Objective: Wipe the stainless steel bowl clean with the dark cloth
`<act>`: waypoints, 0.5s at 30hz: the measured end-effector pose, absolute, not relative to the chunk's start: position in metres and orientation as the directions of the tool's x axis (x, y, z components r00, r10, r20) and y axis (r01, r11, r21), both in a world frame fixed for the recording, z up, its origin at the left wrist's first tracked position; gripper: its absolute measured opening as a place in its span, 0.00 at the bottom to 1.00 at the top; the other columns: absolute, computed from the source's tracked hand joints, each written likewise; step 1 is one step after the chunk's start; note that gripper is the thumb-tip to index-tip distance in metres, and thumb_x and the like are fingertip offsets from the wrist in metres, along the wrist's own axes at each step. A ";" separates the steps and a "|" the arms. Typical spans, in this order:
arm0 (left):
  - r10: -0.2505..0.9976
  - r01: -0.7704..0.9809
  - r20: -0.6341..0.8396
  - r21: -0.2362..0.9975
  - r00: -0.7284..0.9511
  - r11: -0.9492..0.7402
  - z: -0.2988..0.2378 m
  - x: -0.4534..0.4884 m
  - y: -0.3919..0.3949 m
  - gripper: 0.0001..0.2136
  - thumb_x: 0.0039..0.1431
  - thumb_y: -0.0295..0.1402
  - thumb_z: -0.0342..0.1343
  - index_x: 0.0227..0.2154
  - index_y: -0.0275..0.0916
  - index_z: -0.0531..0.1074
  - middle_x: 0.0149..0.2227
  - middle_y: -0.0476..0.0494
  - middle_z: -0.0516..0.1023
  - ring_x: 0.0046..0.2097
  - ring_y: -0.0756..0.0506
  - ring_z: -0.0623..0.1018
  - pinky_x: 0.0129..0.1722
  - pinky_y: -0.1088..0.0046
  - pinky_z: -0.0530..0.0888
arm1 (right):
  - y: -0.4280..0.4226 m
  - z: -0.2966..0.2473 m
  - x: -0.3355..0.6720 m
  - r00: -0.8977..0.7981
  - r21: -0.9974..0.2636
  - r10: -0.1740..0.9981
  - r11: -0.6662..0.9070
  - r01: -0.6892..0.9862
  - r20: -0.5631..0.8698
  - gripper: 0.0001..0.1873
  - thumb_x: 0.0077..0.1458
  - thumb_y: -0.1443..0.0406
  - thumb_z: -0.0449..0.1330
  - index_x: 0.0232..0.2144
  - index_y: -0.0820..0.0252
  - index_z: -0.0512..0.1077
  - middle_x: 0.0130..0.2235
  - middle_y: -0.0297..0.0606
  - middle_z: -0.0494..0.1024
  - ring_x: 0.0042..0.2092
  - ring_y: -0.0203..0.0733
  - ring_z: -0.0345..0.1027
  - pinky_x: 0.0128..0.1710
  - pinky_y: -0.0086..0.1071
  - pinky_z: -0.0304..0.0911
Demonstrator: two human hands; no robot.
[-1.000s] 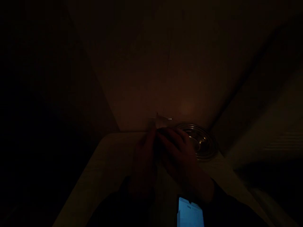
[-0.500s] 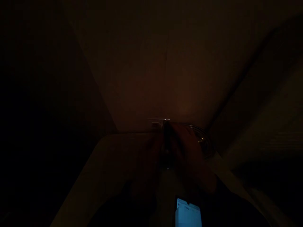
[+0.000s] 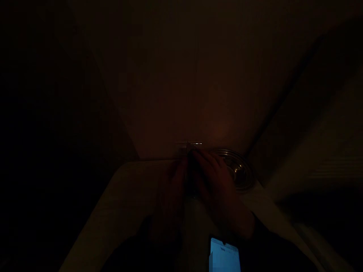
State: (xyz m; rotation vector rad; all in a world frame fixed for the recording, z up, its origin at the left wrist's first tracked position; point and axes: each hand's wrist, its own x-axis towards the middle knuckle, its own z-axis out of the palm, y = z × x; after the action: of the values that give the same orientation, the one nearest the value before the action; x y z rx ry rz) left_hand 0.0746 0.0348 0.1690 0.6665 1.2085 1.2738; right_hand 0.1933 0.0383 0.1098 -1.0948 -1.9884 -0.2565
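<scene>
The scene is very dark. My right hand (image 3: 219, 185) is curled round the right side of a dark object (image 3: 192, 183) whose kind I cannot make out. On its other side my left hand (image 3: 170, 189) is closed against it, its fingers mostly lost in shadow. Both hands are close together above the table, near its far edge. Just right of my right hand, and partly behind it, lies a round shiny metal dish (image 3: 241, 173) with a ridged rim.
A phone with a lit screen (image 3: 225, 258) lies at the near edge of view, below my right wrist. The pale table (image 3: 113, 200) meets a wall (image 3: 170, 94) at the back. A thin shiny strip (image 3: 197, 143) shows low, in front of the wall.
Both hands and the dark object have shifted slightly left. More of the metal dish now shows beside my right hand. The phone has stayed in about the same place.
</scene>
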 end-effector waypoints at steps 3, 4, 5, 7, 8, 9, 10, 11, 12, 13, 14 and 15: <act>0.954 -0.319 -0.237 0.932 -0.186 0.170 0.160 0.068 0.037 0.07 0.55 0.29 0.54 0.28 0.40 0.77 0.37 0.44 0.82 0.42 0.44 0.80 0.39 0.72 0.75 | 0.032 0.105 0.186 -0.349 -0.120 0.563 0.634 0.764 0.749 0.23 0.62 0.66 0.53 0.58 0.66 0.64 0.58 0.50 0.68 0.58 0.56 0.58 0.53 0.53 0.65; 0.963 -0.302 -0.175 0.947 -0.207 0.107 0.155 0.066 0.039 0.08 0.57 0.30 0.52 0.30 0.40 0.77 0.38 0.44 0.82 0.42 0.44 0.80 0.39 0.72 0.76 | 0.030 0.103 0.183 -0.386 -0.083 0.538 0.656 0.751 0.749 0.23 0.61 0.66 0.53 0.58 0.67 0.64 0.58 0.51 0.68 0.58 0.57 0.57 0.53 0.52 0.65; 0.970 -0.279 -0.140 0.957 -0.198 0.081 0.150 0.064 0.041 0.08 0.57 0.30 0.52 0.31 0.40 0.77 0.40 0.44 0.81 0.43 0.44 0.80 0.40 0.73 0.75 | 0.029 0.103 0.182 -0.417 -0.054 0.514 0.675 0.736 0.749 0.22 0.61 0.66 0.54 0.57 0.67 0.65 0.58 0.50 0.68 0.58 0.56 0.56 0.53 0.51 0.66; 0.976 -0.291 -0.115 0.955 -0.185 0.058 0.145 0.064 0.043 0.08 0.57 0.30 0.53 0.34 0.40 0.77 0.42 0.45 0.81 0.45 0.45 0.79 0.42 0.74 0.75 | 0.031 0.104 0.184 -0.422 -0.047 0.506 0.680 0.732 0.752 0.22 0.61 0.66 0.54 0.57 0.66 0.65 0.58 0.49 0.69 0.58 0.55 0.57 0.53 0.50 0.66; 0.976 -0.335 -0.147 0.938 -0.160 0.086 0.144 0.066 0.043 0.08 0.57 0.31 0.53 0.35 0.39 0.77 0.42 0.44 0.81 0.45 0.45 0.79 0.43 0.73 0.75 | 0.034 0.106 0.187 -0.399 -0.068 0.521 0.667 0.742 0.754 0.22 0.62 0.66 0.53 0.57 0.65 0.65 0.58 0.49 0.69 0.57 0.55 0.58 0.53 0.50 0.66; 0.977 -0.359 -0.167 0.927 -0.131 0.110 0.146 0.069 0.043 0.08 0.57 0.32 0.53 0.35 0.38 0.77 0.42 0.44 0.82 0.45 0.44 0.80 0.44 0.72 0.76 | 0.037 0.108 0.191 -0.364 -0.105 0.545 0.649 0.754 0.755 0.22 0.62 0.66 0.53 0.58 0.65 0.64 0.57 0.49 0.70 0.57 0.54 0.59 0.52 0.49 0.66; 0.978 -0.376 -0.184 0.917 -0.097 0.136 0.148 0.072 0.042 0.09 0.57 0.32 0.54 0.36 0.38 0.77 0.42 0.43 0.82 0.45 0.44 0.80 0.44 0.71 0.76 | 0.039 0.110 0.194 -0.321 -0.151 0.575 0.626 0.765 0.752 0.23 0.62 0.66 0.52 0.58 0.66 0.63 0.57 0.49 0.70 0.56 0.53 0.60 0.52 0.49 0.66; 0.974 -0.370 -0.209 0.915 -0.087 0.163 0.152 0.074 0.041 0.08 0.57 0.29 0.54 0.34 0.37 0.78 0.40 0.43 0.82 0.44 0.44 0.80 0.43 0.71 0.76 | 0.041 0.112 0.196 -0.286 -0.192 0.603 0.604 0.773 0.745 0.23 0.63 0.66 0.51 0.59 0.66 0.63 0.56 0.49 0.71 0.55 0.52 0.61 0.52 0.49 0.66; 0.970 -0.356 -0.225 0.918 -0.095 0.178 0.156 0.076 0.040 0.08 0.56 0.27 0.53 0.32 0.38 0.78 0.40 0.44 0.82 0.45 0.45 0.80 0.43 0.73 0.76 | 0.041 0.113 0.197 -0.268 -0.212 0.616 0.593 0.777 0.741 0.23 0.63 0.66 0.50 0.59 0.67 0.62 0.56 0.49 0.71 0.55 0.52 0.62 0.52 0.49 0.66; 0.965 -0.338 -0.240 0.921 -0.109 0.191 0.161 0.076 0.039 0.09 0.56 0.25 0.53 0.31 0.39 0.78 0.40 0.45 0.83 0.45 0.45 0.80 0.43 0.74 0.76 | 0.041 0.113 0.196 -0.267 -0.211 0.618 0.589 0.780 0.739 0.23 0.63 0.66 0.50 0.59 0.68 0.62 0.56 0.49 0.71 0.55 0.52 0.62 0.52 0.49 0.66; 0.957 -0.324 -0.256 0.924 -0.134 0.202 0.164 0.075 0.038 0.09 0.55 0.24 0.52 0.30 0.39 0.78 0.40 0.46 0.83 0.46 0.45 0.80 0.43 0.74 0.76 | 0.038 0.112 0.194 -0.286 -0.191 0.615 0.592 0.783 0.735 0.23 0.63 0.66 0.50 0.58 0.68 0.63 0.56 0.50 0.71 0.55 0.53 0.61 0.53 0.49 0.66; 0.952 -0.313 -0.263 0.928 -0.158 0.205 0.167 0.073 0.038 0.10 0.56 0.24 0.52 0.30 0.40 0.78 0.39 0.46 0.83 0.46 0.45 0.80 0.43 0.75 0.75 | 0.036 0.110 0.190 -0.316 -0.153 0.602 0.599 0.786 0.733 0.23 0.63 0.65 0.51 0.58 0.69 0.63 0.57 0.50 0.70 0.56 0.54 0.60 0.53 0.50 0.66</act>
State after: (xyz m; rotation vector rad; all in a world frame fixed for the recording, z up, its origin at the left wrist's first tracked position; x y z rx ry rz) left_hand 0.0728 0.0376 0.1671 0.7154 1.2278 1.2940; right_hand 0.1904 0.0356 0.1102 -1.0960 -2.0364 -0.2958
